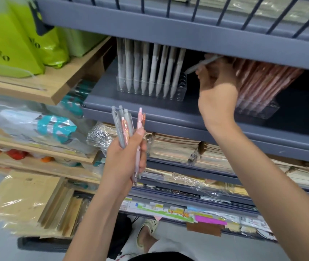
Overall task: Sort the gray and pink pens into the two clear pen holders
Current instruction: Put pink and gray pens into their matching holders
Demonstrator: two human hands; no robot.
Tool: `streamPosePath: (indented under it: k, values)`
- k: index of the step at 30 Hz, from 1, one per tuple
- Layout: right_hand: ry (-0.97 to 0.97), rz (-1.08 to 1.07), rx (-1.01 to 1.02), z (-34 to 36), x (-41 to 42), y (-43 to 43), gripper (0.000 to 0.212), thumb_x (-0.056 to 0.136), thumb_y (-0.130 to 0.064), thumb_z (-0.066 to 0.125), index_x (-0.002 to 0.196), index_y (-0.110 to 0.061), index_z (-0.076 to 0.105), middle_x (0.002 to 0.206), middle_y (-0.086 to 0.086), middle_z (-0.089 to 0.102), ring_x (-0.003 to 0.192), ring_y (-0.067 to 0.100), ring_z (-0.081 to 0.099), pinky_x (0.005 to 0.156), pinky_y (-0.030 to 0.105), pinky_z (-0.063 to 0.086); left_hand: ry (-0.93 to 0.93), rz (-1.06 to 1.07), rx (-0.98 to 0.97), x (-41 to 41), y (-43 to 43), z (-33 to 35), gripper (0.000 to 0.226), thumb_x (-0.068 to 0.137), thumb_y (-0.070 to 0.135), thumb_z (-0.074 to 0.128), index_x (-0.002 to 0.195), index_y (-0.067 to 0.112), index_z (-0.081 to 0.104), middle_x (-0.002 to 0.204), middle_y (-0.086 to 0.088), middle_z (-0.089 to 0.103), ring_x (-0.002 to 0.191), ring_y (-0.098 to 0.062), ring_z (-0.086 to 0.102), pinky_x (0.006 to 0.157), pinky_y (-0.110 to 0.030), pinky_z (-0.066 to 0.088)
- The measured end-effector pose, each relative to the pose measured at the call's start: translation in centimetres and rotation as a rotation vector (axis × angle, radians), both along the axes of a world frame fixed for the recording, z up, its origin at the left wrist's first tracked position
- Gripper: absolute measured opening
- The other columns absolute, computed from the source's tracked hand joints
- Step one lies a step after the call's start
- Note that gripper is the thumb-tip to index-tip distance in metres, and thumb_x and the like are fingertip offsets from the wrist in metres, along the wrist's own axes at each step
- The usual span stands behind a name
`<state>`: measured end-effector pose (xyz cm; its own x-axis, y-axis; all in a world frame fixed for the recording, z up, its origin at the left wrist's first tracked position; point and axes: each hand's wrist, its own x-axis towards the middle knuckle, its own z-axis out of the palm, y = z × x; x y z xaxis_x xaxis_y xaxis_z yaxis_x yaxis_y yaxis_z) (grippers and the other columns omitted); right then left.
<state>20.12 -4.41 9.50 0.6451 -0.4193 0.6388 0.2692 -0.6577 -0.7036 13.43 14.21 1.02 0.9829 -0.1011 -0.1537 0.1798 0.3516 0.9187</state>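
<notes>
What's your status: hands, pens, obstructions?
Left hand grips mixed pen bundle. Right hand pinches one gray pen beside pink holder. Gray holder: right-end holes free.

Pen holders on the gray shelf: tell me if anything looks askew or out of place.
The pink pens in the right holder lean sharply sideways, unlike the near-upright gray pens in the left holder. The right hand holds a gray pen beside the pink ones.

Left holder (181, 91) beside right holder (270, 110) — both on shelf (146, 108).
</notes>
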Motion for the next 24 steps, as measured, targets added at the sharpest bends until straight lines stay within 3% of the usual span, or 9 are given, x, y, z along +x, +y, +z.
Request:
streamPosePath:
  k: [3,5,10,13,16,20,24]
  values:
    - [0.122,-0.041,-0.122,0.0,2.1,-0.4,0.015,0.099,-0.016,0.051,0.089,-0.017,0.062,0.091,0.005,0.07,0.091,0.028,0.066,0.086,0.042,0.051,-0.009,-0.011,-0.026,0.1,0.1,0.2,0.027,0.083,0.043,0.067,0.081,0.017,0.061,0.065,0.001,0.06,0.042,-0.009,0.044,0.036,-0.018,0.036]
    - [0.26,-0.103,-0.219,0.3,3.3,-0.7,0.023,0.101,-0.02,0.047,0.106,-0.004,0.064,0.102,0.017,0.071,0.099,0.036,0.064,0.089,0.043,0.048,-0.014,-0.01,-0.033,0.2,0.2,0.2,0.026,0.084,0.042,0.067,0.082,0.017,0.06,0.066,0.001,0.061,0.042,-0.009,0.044,0.036,-0.018,0.036]
    - [0.341,-0.09,-0.239,0.6,4.8,-0.7,0.024,0.098,-0.013,0.044,0.111,-0.002,0.061,0.104,0.02,0.069,0.096,0.037,0.064,0.085,0.039,0.049,-0.021,0.004,-0.037,0.0,0.6,-0.3,0.024,0.084,0.043,0.067,0.083,0.02,0.061,0.066,0.001,0.06,0.042,-0.009,0.045,0.036,-0.018,0.037]
    - [0.423,-0.047,-0.193,1.0,5.7,-0.5,0.029,0.099,-0.011,0.04,0.124,-0.004,0.053,0.115,0.022,0.063,0.099,0.039,0.064,0.088,0.049,0.053,-0.017,-0.001,-0.024,0.1,0.6,-0.4,0.02,0.084,0.045,0.067,0.078,0.025,0.067,0.066,0.002,0.061,0.043,-0.009,0.045,0.037,-0.018,0.038]
    - [0.524,-0.044,-0.243,1.4,6.1,-0.3,0.037,0.099,-0.007,0.034,0.135,-0.005,0.043,0.119,0.022,0.063,0.103,0.037,0.064,0.089,0.051,0.053,-0.005,0.0,-0.028,0.2,0.4,-0.6,0.027,0.084,0.044,0.067,0.089,0.018,0.062,0.066,0.003,0.061,0.043,-0.009,0.046,0.037,-0.018,0.038]
    - [0.617,-0.038,-0.298,1.4,6.6,-0.1,0.027,0.099,-0.002,0.033,0.114,-0.001,0.055,0.12,0.022,0.062,0.11,0.035,0.061,0.094,0.037,0.048,0.003,-0.012,-0.02,0.1,0.3,-0.7,0.037,0.083,0.043,0.067,0.097,0.01,0.06,0.065,0.003,0.061,0.043,-0.008,0.046,0.037,-0.018,0.038]
    - [0.668,-0.009,-0.237,1.4,7.2,0.2,0.029,0.1,-0.002,0.032,0.08,-0.007,0.053,0.114,0.022,0.063,0.102,0.033,0.062,0.069,0.025,0.042,-0.016,-0.008,-0.016,0.2,0.3,-0.9,0.044,0.082,0.042,0.068,0.103,0.004,0.063,0.067,0.001,0.062,0.042,-0.009,0.045,0.036,-0.018,0.037]
